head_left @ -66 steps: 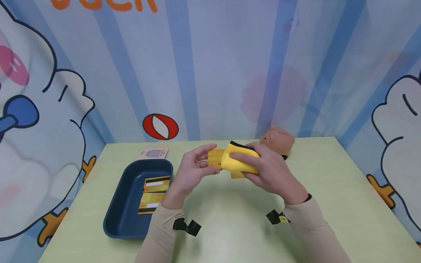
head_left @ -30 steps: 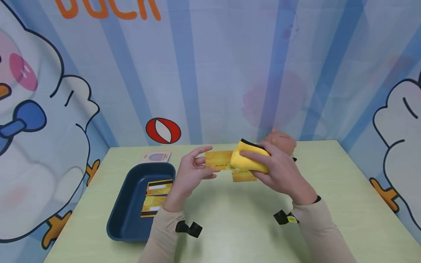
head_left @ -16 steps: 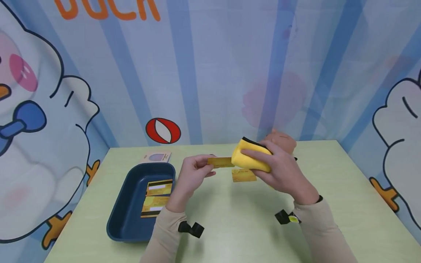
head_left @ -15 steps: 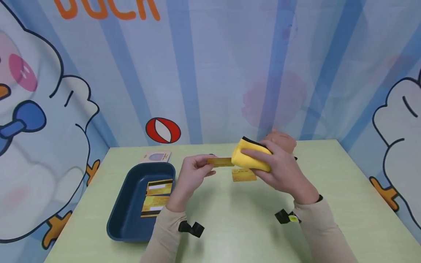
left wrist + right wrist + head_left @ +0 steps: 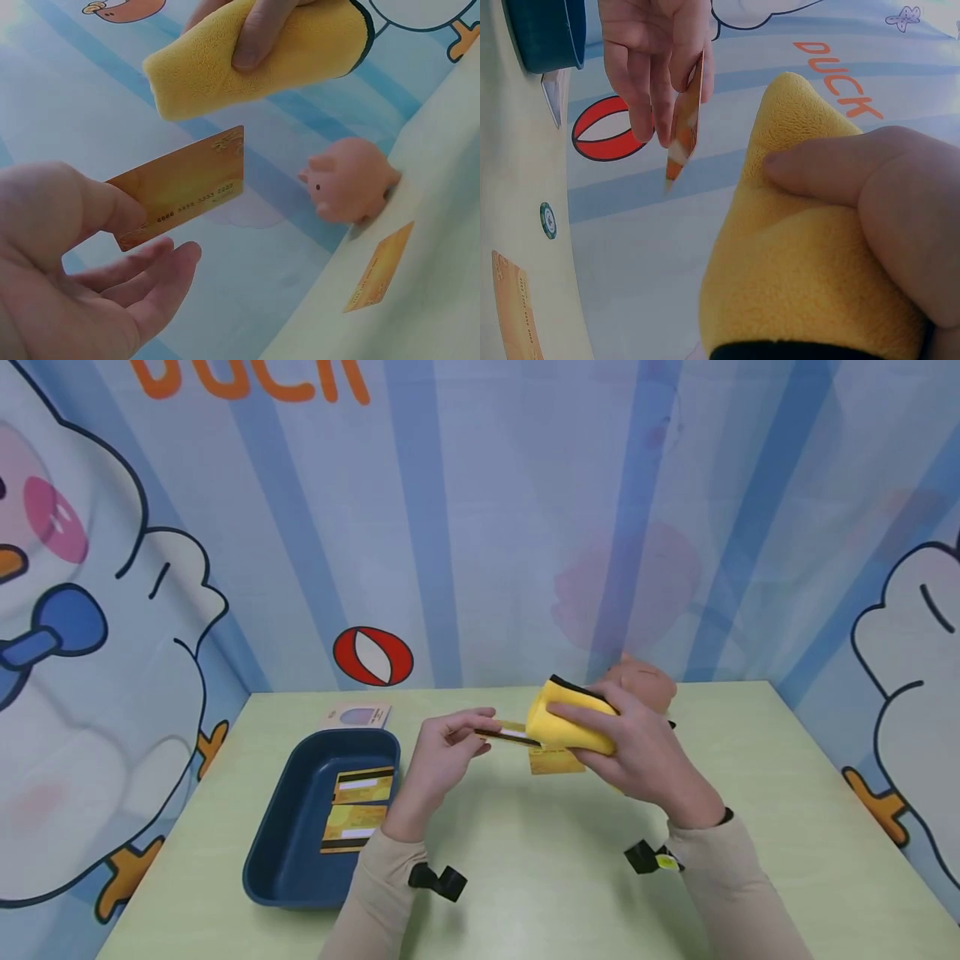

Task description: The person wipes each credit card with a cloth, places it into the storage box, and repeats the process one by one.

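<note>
My left hand [image 5: 442, 764] pinches a gold bank card [image 5: 184, 187] by one end between thumb and fingers, above the table. In the head view the card is tilted, its dark stripe and white strip showing. A folded yellow cloth [image 5: 567, 718] with a black edge is gripped in my right hand [image 5: 637, 752], close to the card's free end; the wrist views show a gap between cloth and card. Below the cloth, a second gold card [image 5: 557, 760] lies on the table, partly covered in the head view.
A dark blue tray [image 5: 258, 852] on the left holds two gold cards [image 5: 363, 785] with stripes showing. Behind it lies a flat pale printed card or booklet [image 5: 358, 717]. A pink piggy bank [image 5: 352, 180] stands at the back right. A green poker chip [image 5: 548, 220] shows in the right wrist view.
The cloth has shifted right, off the held card, uncovering more of it. The left hand has turned that card from its gold number face to the striped side, as the head view shows.
</note>
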Motion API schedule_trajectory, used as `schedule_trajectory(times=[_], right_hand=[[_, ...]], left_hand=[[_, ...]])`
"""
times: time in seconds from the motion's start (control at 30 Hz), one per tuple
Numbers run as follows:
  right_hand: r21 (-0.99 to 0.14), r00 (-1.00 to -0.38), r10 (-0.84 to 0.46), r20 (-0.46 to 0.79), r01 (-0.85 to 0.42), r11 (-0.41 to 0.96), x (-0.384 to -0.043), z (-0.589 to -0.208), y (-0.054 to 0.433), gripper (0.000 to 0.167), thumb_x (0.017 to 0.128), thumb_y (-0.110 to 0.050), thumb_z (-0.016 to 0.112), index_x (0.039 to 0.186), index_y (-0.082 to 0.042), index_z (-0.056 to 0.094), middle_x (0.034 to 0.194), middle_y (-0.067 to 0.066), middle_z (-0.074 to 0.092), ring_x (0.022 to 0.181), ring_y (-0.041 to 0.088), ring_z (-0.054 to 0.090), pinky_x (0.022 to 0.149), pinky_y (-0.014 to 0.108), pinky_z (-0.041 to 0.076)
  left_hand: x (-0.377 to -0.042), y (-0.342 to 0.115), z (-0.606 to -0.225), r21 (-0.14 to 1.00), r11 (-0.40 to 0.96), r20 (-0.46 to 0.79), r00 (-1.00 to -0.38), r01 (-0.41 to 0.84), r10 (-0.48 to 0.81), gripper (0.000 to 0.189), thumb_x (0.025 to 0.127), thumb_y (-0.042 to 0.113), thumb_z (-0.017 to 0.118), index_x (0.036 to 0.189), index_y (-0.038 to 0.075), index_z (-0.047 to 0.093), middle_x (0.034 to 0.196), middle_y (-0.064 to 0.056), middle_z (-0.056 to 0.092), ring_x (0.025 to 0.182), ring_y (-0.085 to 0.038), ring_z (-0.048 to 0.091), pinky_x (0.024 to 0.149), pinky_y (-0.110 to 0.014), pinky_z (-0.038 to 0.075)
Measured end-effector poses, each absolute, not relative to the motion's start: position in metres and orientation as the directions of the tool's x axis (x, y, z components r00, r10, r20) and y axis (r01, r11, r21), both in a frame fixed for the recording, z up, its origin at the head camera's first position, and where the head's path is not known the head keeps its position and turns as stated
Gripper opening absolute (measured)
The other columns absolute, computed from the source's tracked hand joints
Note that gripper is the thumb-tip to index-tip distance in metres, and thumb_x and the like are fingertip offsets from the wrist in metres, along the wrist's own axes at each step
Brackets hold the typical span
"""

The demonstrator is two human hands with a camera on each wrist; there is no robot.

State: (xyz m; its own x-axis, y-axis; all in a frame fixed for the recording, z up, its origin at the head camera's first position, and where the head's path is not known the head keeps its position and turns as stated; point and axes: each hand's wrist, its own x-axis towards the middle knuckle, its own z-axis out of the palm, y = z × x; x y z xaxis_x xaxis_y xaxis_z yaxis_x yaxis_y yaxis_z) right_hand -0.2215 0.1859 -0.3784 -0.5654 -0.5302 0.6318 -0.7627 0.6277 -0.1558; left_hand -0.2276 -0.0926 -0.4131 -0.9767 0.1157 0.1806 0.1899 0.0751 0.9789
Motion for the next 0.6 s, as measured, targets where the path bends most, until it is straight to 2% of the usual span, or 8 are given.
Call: schedule_trajectory(times=[0.23,0.43,0.6], right_hand=[[-0.140,-0.552,-0.536,0.639,-0.768,0.625,-0.2227,-0.3781,0.1864,0.051,0.086,-0.018,0.084,0.135,-0.028,0.072,0.116,0.015,0.061,0.095,0.024,0.056,0.065,0.039,0.053],[-0.138,-0.542,-0.539,0.645,-0.776,0.616,-0.2230,-0.3777,0.1863,0.051,0.086,-0.017,0.084,0.135,-0.027,0.072,0.115,0.014,0.061,0.095,0.024,0.056,0.066,0.039,0.053],[-0.148,-0.551,-0.536,0.639,-0.773,0.617,-0.2217,-0.3778,0.1846,0.053,0.086,-0.016,0.084,0.136,-0.028,0.071,0.116,0.014,0.061,0.096,0.024,0.058,0.067,0.040,0.055]], left_hand=[[-0.2269,-0.0938,-0.4141,0.978,0.066,0.187,-0.970,0.199,0.156,0.028,0.101,-0.009,0.059,0.122,-0.001,0.076,0.126,-0.018,0.071,0.109,-0.030,0.074,0.089,-0.036,0.063],[-0.2264,-0.0947,-0.4129,0.985,0.054,0.149,-0.964,0.165,0.221,0.041,0.097,-0.004,0.071,0.137,0.002,0.068,0.134,-0.018,0.070,0.111,-0.028,0.074,0.094,-0.033,0.061],[-0.2269,-0.0933,-0.4128,0.990,0.020,0.131,-0.956,0.141,0.261,0.048,0.098,-0.006,0.068,0.144,0.002,0.061,0.139,-0.021,0.066,0.115,-0.034,0.072,0.093,-0.035,0.061]])
